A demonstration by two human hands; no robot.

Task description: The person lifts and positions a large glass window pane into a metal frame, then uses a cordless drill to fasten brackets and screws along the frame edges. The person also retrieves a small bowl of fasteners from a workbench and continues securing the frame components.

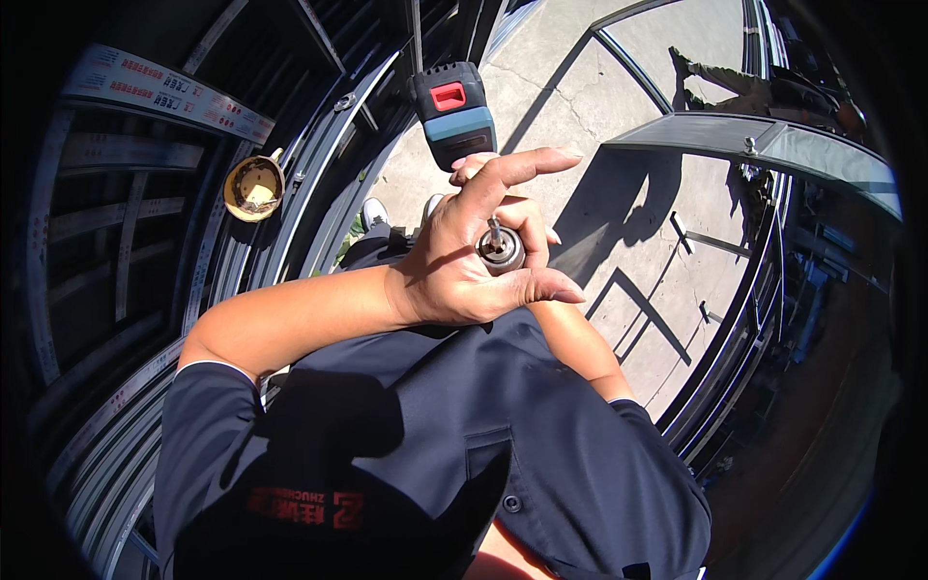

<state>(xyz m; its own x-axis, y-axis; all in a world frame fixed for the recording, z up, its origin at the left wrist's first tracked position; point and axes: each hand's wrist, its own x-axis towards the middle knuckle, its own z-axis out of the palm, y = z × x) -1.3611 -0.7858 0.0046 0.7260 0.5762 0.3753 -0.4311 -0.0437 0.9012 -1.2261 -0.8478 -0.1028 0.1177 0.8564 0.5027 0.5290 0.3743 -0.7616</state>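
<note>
A cordless drill is held in front of my body with its chuck (501, 251) pointing up and a short metal bit (494, 224) standing in it. Its black and blue battery (458, 126), with a red catch, shows beyond the fingers. My left hand (445, 261) curves beside the chuck, thumb and forefinger stretched wide apart; other fingers curl behind the chuck. My right forearm (580, 353) runs underneath to the drill. My right hand is mostly hidden behind my left hand and the chuck; it appears to grip the drill body.
Dark metal frames (126, 203) and stacked profiles (324, 164) fill the left side. A yellowish bowl-like container (254, 188) rests among them. Pale concrete floor (628, 251) lies ahead and right, crossed by shadows. A frame with a glassy panel (826, 159) stands at right.
</note>
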